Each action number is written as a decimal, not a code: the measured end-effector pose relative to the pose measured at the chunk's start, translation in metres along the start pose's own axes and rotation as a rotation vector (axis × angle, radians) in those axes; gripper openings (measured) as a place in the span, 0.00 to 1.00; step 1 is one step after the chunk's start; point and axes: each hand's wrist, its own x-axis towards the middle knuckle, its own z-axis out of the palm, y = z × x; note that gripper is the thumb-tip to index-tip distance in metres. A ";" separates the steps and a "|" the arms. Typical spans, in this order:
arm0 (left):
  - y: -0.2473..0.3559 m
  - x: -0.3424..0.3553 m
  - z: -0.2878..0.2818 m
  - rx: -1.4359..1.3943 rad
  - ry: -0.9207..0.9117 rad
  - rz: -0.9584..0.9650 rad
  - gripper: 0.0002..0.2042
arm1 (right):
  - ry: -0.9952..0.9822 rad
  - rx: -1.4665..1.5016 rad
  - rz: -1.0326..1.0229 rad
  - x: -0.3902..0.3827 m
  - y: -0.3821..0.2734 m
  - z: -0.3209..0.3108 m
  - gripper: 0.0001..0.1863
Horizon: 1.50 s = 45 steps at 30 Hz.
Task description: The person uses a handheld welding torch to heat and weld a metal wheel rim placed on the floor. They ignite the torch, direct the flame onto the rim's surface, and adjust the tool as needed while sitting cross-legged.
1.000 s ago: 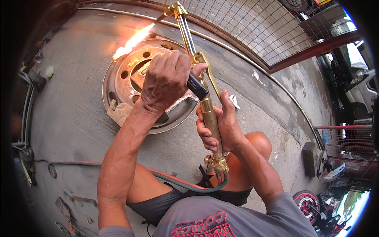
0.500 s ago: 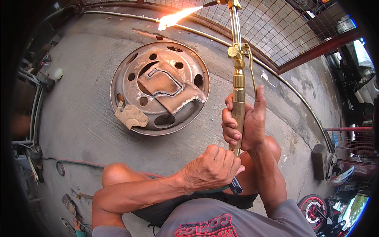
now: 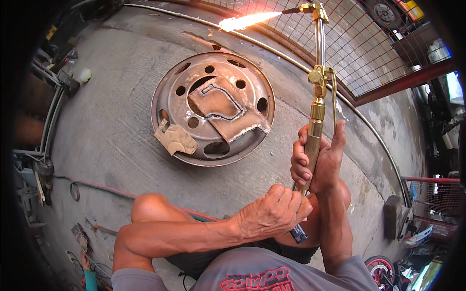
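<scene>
Concrete floor, grey, scored; red mesh fence along its far side. From where I stand, 1 wheel, rusty, flat on the floor; on it, 1 steel plate with a dark cut line, and 1 torn cardboard piece near the rim.

Changes: 1 second ago the flame reached the wheel's rim and the left hand was up at the neck of the torch. Now the torch stands nearly upright, the flame points left beyond the wheel, and the left hand is down at the torch's base, where it has been for the last half second.

Right hand: wrapped round the brass handle, thumb up beside the lever; torch head well above it. Left hand: clenched on 1 black tube, its end jutting below the fist; any contact with the torch's valves is hidden.
</scene>
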 end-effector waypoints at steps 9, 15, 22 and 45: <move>0.009 -0.005 -0.010 -0.115 -0.237 -0.150 0.13 | 0.000 -0.029 0.011 0.002 0.002 0.003 0.47; 0.006 -0.008 -0.012 -0.164 -0.318 -0.158 0.11 | 0.010 -0.027 0.016 0.000 0.000 0.004 0.48; -0.078 0.029 -0.019 0.001 0.273 -0.435 0.27 | 0.160 -0.248 0.065 -0.009 0.010 0.012 0.52; -0.143 0.031 0.035 -0.090 0.421 -0.613 0.22 | 0.031 -0.222 0.178 0.000 0.032 0.013 0.48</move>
